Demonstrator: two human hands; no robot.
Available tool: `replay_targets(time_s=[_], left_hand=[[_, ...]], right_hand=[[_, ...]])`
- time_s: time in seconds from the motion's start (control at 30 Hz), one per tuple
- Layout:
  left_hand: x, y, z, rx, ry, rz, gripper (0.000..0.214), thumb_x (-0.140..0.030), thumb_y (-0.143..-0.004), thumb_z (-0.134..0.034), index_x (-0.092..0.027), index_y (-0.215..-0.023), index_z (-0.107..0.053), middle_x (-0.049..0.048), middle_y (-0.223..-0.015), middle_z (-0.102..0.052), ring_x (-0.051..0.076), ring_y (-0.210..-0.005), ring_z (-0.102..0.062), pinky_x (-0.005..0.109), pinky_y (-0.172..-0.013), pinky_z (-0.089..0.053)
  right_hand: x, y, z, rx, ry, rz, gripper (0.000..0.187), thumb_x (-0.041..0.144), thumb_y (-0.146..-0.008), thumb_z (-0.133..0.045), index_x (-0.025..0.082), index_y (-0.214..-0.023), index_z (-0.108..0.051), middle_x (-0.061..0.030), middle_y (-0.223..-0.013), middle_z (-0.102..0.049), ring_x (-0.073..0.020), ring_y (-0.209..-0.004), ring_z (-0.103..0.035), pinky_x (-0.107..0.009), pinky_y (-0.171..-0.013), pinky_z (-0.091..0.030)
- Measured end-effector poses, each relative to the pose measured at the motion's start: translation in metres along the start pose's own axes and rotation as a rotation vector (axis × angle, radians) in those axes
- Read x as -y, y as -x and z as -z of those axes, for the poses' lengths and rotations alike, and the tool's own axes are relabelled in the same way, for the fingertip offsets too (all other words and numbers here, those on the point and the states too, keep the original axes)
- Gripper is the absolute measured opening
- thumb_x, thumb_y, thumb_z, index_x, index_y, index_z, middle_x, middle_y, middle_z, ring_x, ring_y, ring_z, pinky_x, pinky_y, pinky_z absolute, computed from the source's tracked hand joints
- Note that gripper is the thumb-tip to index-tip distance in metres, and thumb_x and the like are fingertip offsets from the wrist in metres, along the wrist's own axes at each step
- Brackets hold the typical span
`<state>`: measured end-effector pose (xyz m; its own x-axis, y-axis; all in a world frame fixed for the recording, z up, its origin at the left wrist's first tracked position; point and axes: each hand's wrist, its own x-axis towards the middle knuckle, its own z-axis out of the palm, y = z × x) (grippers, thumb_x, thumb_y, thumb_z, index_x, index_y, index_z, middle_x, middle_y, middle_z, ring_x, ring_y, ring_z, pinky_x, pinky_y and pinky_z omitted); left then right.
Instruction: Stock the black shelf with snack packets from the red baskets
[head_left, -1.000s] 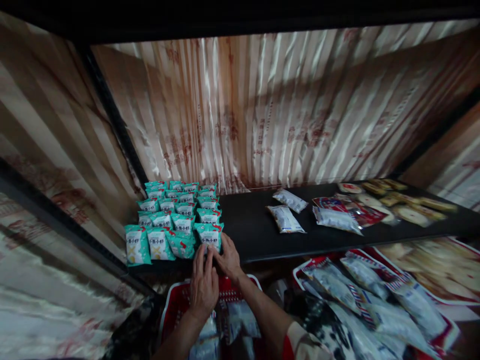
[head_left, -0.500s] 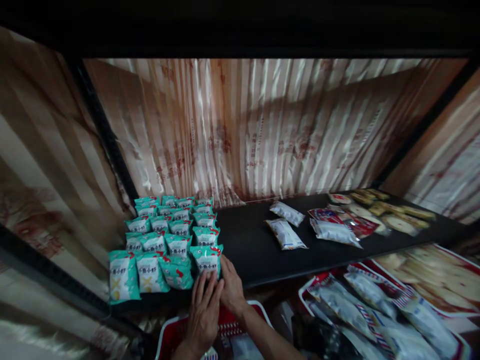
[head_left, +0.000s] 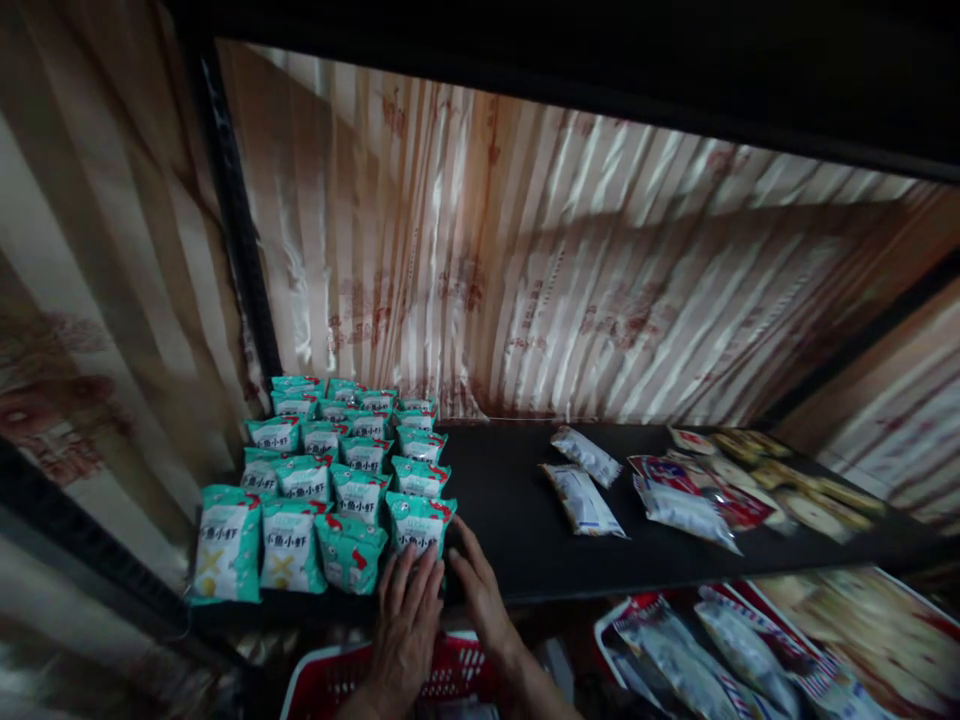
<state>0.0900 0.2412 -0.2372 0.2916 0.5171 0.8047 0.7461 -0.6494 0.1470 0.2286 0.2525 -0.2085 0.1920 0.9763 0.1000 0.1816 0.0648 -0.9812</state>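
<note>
A teal and white snack bag (head_left: 420, 518) stands at the front of the right-hand column on the shelf. My left hand (head_left: 409, 610) rests its outstretched fingers flat against the lower front of that bag. At the bag's right edge is my right hand (head_left: 480, 595), fingers extended and slightly apart; whether they touch it is hard to tell. Just left of my hands, a matching bag (head_left: 350, 555) sits turned with its patterned side outward. Upright bags of the same kind (head_left: 292, 545) stand in rows behind and to the left.
On the black shelf (head_left: 510, 500) lie white packets (head_left: 585, 500), a red packet (head_left: 739, 508) and flat yellowish packs (head_left: 814, 510). Below are a red basket (head_left: 322, 680) and another basket holding white bags (head_left: 675, 650). A dark post (head_left: 232, 200) stands at left; a striped curtain (head_left: 487, 270) hangs behind.
The view has tilted and shifted a little. My right hand's fingers have spread and eased slightly away from the bag's right side. My left hand stays against its front.
</note>
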Motion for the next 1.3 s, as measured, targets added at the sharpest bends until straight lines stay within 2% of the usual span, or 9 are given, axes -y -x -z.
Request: replay_targets(time_s=[0.1, 0.23, 0.33, 0.5, 0.67, 0.87, 1.0, 1.17, 1.3], left_hand=[[0.004, 0.003, -0.006, -0.038, 0.012, 0.006, 0.040, -0.014, -0.087, -0.044, -0.020, -0.125, -0.052, 0.0034, -0.125, -0.058, 0.020, -0.132, -0.032, 0.038, -0.114, -0.020], [0.006, 0.004, -0.007, -0.048, 0.013, -0.002, 0.041, -0.009, -0.086, -0.040, -0.023, -0.121, -0.056, 0.0025, -0.124, -0.058, 0.020, -0.132, -0.033, 0.038, -0.113, -0.022], [0.005, 0.002, -0.003, -0.038, 0.014, -0.016, 0.041, -0.009, -0.086, -0.039, -0.020, -0.121, -0.056, 0.0035, -0.124, -0.058, 0.020, -0.133, -0.031, 0.037, -0.113, -0.021], [0.007, -0.002, 0.001, 0.011, -0.008, -0.023, 0.045, -0.005, -0.083, -0.037, -0.018, -0.124, -0.053, 0.0043, -0.127, -0.056, 0.021, -0.134, -0.029, 0.037, -0.111, -0.023], [0.011, -0.006, 0.004, 0.070, -0.033, -0.049, 0.052, -0.001, -0.081, -0.036, -0.017, -0.129, -0.047, 0.0048, -0.133, -0.051, 0.023, -0.135, -0.027, 0.039, -0.107, -0.030], [0.012, -0.010, 0.004, 0.096, -0.019, -0.015, 0.061, 0.000, -0.079, -0.035, -0.017, -0.138, -0.035, 0.0049, -0.139, -0.046, 0.023, -0.136, -0.025, 0.041, -0.104, -0.036], [0.014, -0.013, 0.005, 0.138, 0.007, -0.035, 0.064, 0.000, -0.078, -0.033, -0.017, -0.140, -0.030, 0.0047, -0.143, -0.041, 0.023, -0.137, -0.023, 0.042, -0.104, -0.037], [0.011, -0.013, 0.008, 0.183, -0.008, -0.059, 0.061, 0.001, -0.077, -0.035, -0.014, -0.137, -0.036, 0.0069, -0.145, -0.038, 0.026, -0.138, -0.022, 0.046, -0.107, -0.031], [0.007, -0.011, 0.008, 0.169, -0.019, -0.036, 0.057, 0.000, -0.078, -0.035, -0.013, -0.133, -0.042, 0.0076, -0.144, -0.039, 0.027, -0.138, -0.021, 0.045, -0.107, -0.029]], right_hand=[[0.016, -0.017, 0.001, -0.061, -0.148, -0.096, 0.056, 0.056, -0.077, -0.056, 0.023, -0.123, -0.056, -0.0052, -0.131, -0.055, -0.0255, -0.124, -0.045, -0.040, -0.107, -0.033], [0.033, -0.039, -0.007, -0.078, -0.316, -0.137, 0.062, 0.064, -0.073, -0.055, 0.024, -0.121, -0.058, -0.0038, -0.131, -0.055, -0.0257, -0.126, -0.044, -0.040, -0.108, -0.031], [0.039, -0.048, -0.017, -0.055, -0.374, -0.103, 0.059, 0.064, -0.075, -0.053, 0.025, -0.119, -0.060, -0.0011, -0.128, -0.057, -0.0240, -0.126, -0.044, -0.038, -0.110, -0.027], [0.040, -0.053, -0.029, -0.048, -0.448, -0.170, 0.065, 0.069, -0.074, -0.049, 0.023, -0.119, -0.061, -0.0021, -0.118, -0.064, -0.0256, -0.119, -0.051, -0.038, -0.105, -0.034], [0.037, -0.057, -0.033, -0.084, -0.441, -0.216, 0.067, 0.070, -0.073, -0.049, 0.022, -0.117, -0.062, -0.0026, -0.115, -0.066, -0.0260, -0.116, -0.053, -0.037, -0.103, -0.036], [0.031, -0.057, -0.033, -0.123, -0.445, -0.218, 0.071, 0.072, -0.073, -0.046, 0.020, -0.118, -0.061, -0.0042, -0.112, -0.067, -0.0257, -0.110, -0.057, -0.036, -0.099, -0.039], [0.034, -0.056, -0.034, -0.086, -0.452, -0.208, 0.073, 0.072, -0.071, -0.047, 0.018, -0.117, -0.062, -0.0056, -0.110, -0.068, -0.0265, -0.107, -0.059, -0.037, -0.098, -0.040], [0.037, -0.055, -0.036, -0.093, -0.425, -0.212, 0.073, 0.073, -0.071, -0.046, 0.018, -0.116, -0.063, -0.0055, -0.110, -0.068, -0.0260, -0.105, -0.059, -0.037, -0.098, -0.040], [0.026, -0.049, -0.033, -0.146, -0.363, -0.141, 0.069, 0.071, -0.074, -0.045, 0.018, -0.116, -0.063, -0.0052, -0.118, -0.064, -0.0251, -0.115, -0.054, -0.036, -0.102, -0.036]])
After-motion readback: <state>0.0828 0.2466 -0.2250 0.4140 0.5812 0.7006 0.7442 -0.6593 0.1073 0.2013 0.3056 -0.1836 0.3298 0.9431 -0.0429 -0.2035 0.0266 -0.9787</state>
